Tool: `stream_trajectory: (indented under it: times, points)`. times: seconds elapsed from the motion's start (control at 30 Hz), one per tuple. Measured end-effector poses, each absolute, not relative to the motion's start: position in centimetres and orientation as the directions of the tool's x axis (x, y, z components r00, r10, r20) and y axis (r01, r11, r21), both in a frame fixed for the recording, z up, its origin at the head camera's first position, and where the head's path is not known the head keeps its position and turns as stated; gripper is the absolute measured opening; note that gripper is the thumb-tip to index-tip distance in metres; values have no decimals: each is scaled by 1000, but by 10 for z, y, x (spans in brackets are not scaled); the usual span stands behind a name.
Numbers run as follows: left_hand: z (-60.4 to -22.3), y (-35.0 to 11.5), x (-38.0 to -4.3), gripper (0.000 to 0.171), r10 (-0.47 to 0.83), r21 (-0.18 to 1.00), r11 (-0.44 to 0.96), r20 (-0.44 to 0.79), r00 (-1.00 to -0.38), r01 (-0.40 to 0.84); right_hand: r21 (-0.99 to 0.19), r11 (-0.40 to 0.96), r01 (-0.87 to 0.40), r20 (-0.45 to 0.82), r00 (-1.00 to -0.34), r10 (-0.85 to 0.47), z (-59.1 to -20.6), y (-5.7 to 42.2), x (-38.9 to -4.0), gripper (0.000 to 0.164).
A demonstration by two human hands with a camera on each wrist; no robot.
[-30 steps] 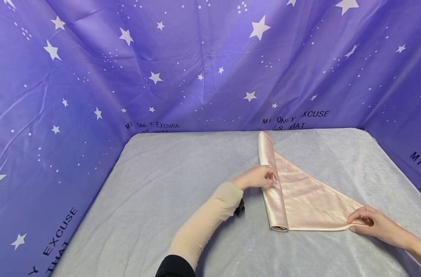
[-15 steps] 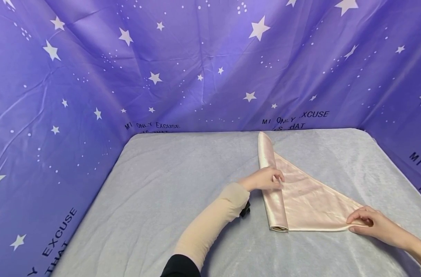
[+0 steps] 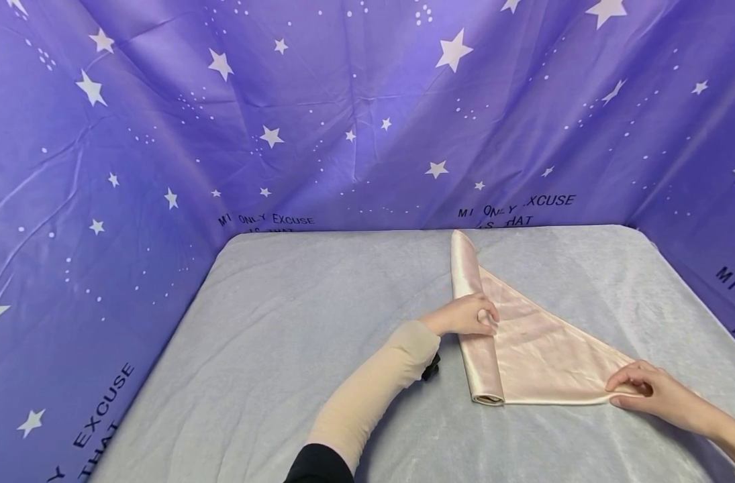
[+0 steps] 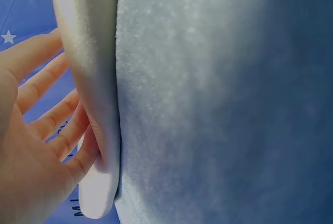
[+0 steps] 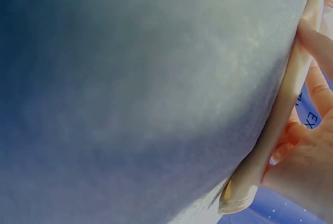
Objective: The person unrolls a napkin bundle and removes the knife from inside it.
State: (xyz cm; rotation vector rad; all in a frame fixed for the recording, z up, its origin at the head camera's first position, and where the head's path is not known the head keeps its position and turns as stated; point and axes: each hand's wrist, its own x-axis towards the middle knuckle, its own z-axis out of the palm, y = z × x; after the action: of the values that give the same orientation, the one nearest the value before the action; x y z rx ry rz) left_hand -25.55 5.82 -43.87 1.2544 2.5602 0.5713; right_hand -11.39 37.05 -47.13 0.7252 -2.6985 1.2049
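Note:
A pale pink satin cloth point(image 3: 542, 355) lies on the grey covering, its left part wound into a long roll point(image 3: 483, 365) and its right part spread flat to a point. My left hand point(image 3: 464, 314) lies across the middle of the roll, fingertips at its right edge. In the left wrist view that hand point(image 4: 39, 151) has its fingers fairly straight and spread against the roll point(image 4: 96, 94). At the cloth's right corner, my right hand point(image 3: 663, 397) pinches the front edge between thumb and fingers. The right wrist view shows the right hand point(image 5: 307, 167) along the cloth's edge point(image 5: 278, 115).
A light grey plush-covered table point(image 3: 270, 349) stretches around the cloth. Purple star-printed curtains point(image 3: 343, 100) enclose it at the back and both sides. The roll's far end reaches close to the table's back edge.
My left hand has slid slightly right and toward me over the roll, its fingertips now at the roll's right edge. My right hand and the cloth have stayed put.

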Motion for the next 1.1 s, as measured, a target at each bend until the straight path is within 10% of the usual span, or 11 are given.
stream_trajectory:
  times: [1.1]
  points:
    - [-448, 58, -262, 15, 810, 406, 580, -199, -551, 706, -674, 574, -465, 281, -880, -382, -473, 371, -115, 37]
